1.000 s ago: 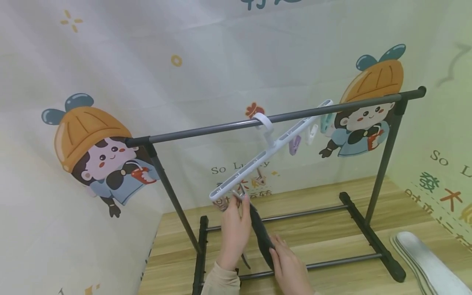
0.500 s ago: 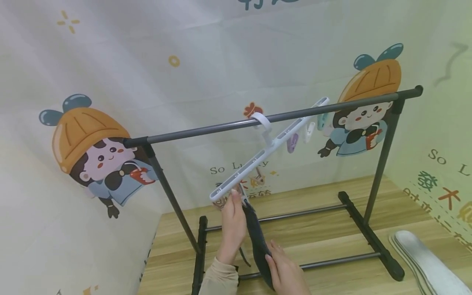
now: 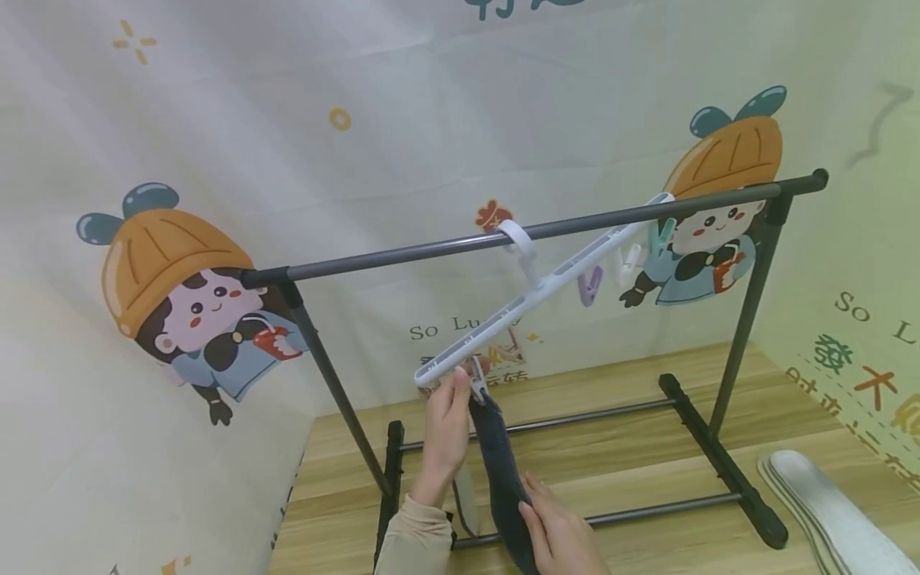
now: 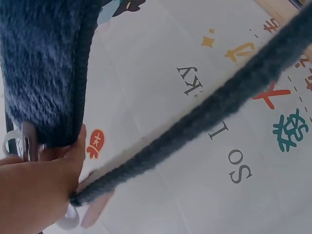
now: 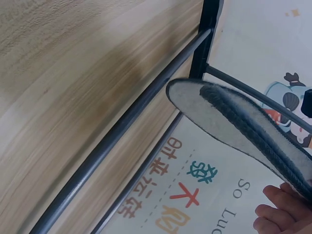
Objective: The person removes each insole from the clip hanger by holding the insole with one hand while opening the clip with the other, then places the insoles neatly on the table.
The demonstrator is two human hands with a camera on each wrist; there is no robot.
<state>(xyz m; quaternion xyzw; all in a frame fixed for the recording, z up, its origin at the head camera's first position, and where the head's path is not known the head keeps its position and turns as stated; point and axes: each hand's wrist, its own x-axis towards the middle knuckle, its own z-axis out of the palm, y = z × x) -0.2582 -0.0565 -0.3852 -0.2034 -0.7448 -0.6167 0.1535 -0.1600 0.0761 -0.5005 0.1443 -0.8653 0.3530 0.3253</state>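
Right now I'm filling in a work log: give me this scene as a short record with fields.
Rack: dark, on a wood-grain surface
Hanger: white, hooked over the top bar, at an angle to it
Far clips: purple clip, white clip, teal clip, nothing in them
Left hand: at the dark insole's upper end, beside a gray clip; exact grip unclear
Right hand: grips the dark insole lower down
Second insole: below the left hand, pale face showing
Other insoles: pale, stacked beside the rack
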